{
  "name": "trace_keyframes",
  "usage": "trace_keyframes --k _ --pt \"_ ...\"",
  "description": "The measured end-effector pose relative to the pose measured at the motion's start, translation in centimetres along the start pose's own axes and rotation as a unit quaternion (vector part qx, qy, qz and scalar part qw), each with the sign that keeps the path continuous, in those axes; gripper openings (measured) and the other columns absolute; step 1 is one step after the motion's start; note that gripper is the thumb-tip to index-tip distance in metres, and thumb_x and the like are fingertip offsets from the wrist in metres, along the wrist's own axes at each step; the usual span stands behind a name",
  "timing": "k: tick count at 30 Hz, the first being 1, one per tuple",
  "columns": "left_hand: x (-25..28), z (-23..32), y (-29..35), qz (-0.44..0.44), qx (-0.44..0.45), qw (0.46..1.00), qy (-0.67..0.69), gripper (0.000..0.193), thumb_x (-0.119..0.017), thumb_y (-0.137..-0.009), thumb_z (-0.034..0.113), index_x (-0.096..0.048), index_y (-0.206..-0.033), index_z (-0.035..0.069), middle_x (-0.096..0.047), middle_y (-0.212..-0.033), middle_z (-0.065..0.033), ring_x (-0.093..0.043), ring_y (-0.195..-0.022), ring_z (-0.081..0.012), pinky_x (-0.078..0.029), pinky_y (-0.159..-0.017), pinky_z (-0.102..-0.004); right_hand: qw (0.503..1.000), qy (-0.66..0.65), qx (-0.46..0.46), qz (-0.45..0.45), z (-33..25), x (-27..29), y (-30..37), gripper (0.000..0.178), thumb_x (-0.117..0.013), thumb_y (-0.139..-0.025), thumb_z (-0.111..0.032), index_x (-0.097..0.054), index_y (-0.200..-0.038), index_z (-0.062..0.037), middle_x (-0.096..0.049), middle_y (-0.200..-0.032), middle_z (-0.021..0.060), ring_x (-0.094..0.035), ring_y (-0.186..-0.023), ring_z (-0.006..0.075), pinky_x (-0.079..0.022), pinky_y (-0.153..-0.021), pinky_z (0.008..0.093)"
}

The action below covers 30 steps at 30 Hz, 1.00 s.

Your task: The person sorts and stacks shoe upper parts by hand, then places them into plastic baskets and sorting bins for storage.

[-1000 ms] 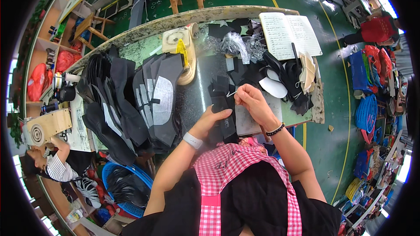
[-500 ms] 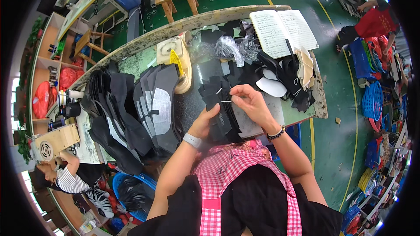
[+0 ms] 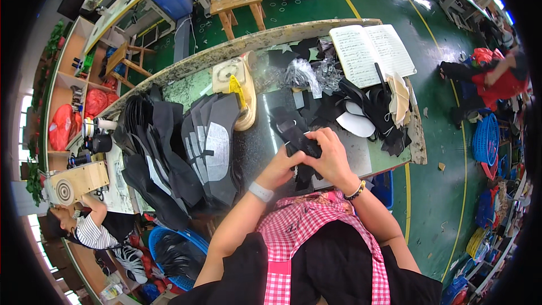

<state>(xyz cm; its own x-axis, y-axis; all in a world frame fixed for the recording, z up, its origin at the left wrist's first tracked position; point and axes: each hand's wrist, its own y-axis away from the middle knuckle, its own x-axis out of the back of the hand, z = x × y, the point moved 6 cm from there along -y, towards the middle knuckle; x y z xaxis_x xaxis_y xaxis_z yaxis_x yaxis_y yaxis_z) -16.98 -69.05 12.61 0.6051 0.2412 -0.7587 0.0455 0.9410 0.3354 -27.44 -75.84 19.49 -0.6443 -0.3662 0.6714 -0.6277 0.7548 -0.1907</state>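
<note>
Both hands grip a bundle of black cut pieces (image 3: 293, 131) above the near middle of the table. A bit of white band shows at its side. My left hand (image 3: 282, 165), with a pale wrist strap, is closed round its near left end. My right hand (image 3: 332, 159), wearing a beaded bracelet, closes on the right side with fingers bent and thumb near the other thumb. The fingers partly hide the bundle. Left of it are fanned black pieces with silvery patches (image 3: 218, 149) and a pile of long black pieces (image 3: 164, 158).
A wooden block (image 3: 232, 73) carries a yellow piece. Clear plastic bags (image 3: 302, 73), an open notebook (image 3: 372, 51) with a pen, and white and black pieces (image 3: 355, 121) lie beyond. A blue basket (image 3: 169, 265) stands lower left. One person sits left; another stands far right.
The bundle has tilted and turned in my hands, and the white band is less visible. My right hand has moved from pinching the band to gripping the bundle. The person at right has shifted.
</note>
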Motion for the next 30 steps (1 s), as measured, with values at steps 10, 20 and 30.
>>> trace_keyframes --k 10,20,30 --pt "1.6 0.2 0.7 -0.036 0.063 0.994 -0.077 0.06 -0.071 -0.076 -0.004 -0.046 -0.13 0.003 -0.056 -0.122 -0.007 -0.054 -0.113 -0.018 -0.044 -0.097 -0.0324 0.865 -0.414 -0.259 -0.116 5.9 -3.7 0.3 0.023 -0.058 -0.092 -0.016 -0.06 -0.103 0.0041 -0.063 -0.088 0.0028 -0.061 -0.076 0.0083 -0.048 -0.065 0.0204" --pt "1.1 0.3 0.3 -0.035 -0.001 0.965 -0.261 0.078 -0.074 -0.074 -0.003 -0.029 -0.138 0.007 -0.05 -0.123 -0.0065 -0.052 -0.114 -0.0175 -0.046 -0.093 -0.0315 0.961 -0.167 -0.136 -0.173 3.7 -3.4 -0.2 0.047 -0.07 -0.081 -0.019 -0.053 -0.117 0.0056 -0.064 -0.099 0.014 -0.063 -0.088 0.0219 -0.049 -0.079 0.0308" --pt "1.6 0.3 1.1 0.083 0.021 0.963 -0.254 0.089 -0.074 -0.077 0.003 -0.018 -0.146 0.004 -0.05 -0.121 -0.0081 -0.058 -0.099 -0.0131 -0.053 -0.076 -0.0272 0.753 -0.554 -0.289 -0.205 6.0 -4.6 0.3 0.032 -0.05 -0.089 -0.002 -0.053 -0.12 0.0051 -0.062 -0.104 0.0042 -0.058 -0.09 0.0079 -0.049 -0.08 0.0234"
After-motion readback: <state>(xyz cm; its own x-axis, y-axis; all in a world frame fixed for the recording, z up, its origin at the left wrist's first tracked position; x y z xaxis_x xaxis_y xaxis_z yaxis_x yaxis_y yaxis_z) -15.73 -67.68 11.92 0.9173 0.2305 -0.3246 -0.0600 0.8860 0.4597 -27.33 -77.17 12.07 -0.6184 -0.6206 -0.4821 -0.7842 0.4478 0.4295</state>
